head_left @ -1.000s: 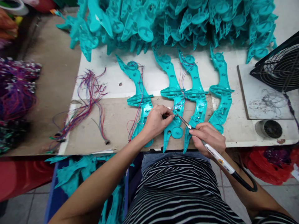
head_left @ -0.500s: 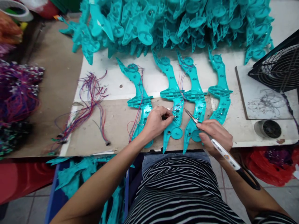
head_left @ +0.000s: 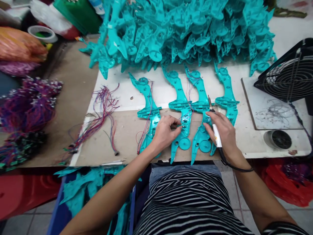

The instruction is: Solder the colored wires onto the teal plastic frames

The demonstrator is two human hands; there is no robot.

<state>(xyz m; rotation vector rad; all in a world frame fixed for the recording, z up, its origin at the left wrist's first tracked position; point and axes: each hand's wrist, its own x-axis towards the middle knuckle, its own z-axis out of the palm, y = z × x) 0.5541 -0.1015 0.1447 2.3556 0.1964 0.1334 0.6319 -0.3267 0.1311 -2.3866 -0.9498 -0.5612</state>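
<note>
Four teal plastic shells lie in a row on the table. My left hand (head_left: pixel 167 132) is closed in a pinch over the lower part of the second shell (head_left: pixel 179 94). Thin red and blue wires (head_left: pixel 187 114) run down to its fingertips; the pinched end is too small to see clearly. My right hand (head_left: pixel 223 130) grips a soldering iron (head_left: pixel 216 134) with a white handle, its metal tip pointing up and away above the third shell (head_left: pixel 201 94). To the right lies the fourth shell (head_left: pixel 226 88); at the left, the first shell (head_left: pixel 148 98) carries wires.
A large heap of teal shells (head_left: pixel 181 32) fills the back. Loose wire bundles (head_left: pixel 104 112) lie left. At right stand a black fan (head_left: pixel 290 75), a board with thin wire (head_left: pixel 271 111) and a round tin (head_left: pixel 278 139). A blue crate (head_left: pixel 57 209) sits below the table edge.
My right hand has turned the soldering iron more upright, and its tip has moved up and right, away from my left fingers. My left hand stays almost in place. The camera view has shifted slightly.
</note>
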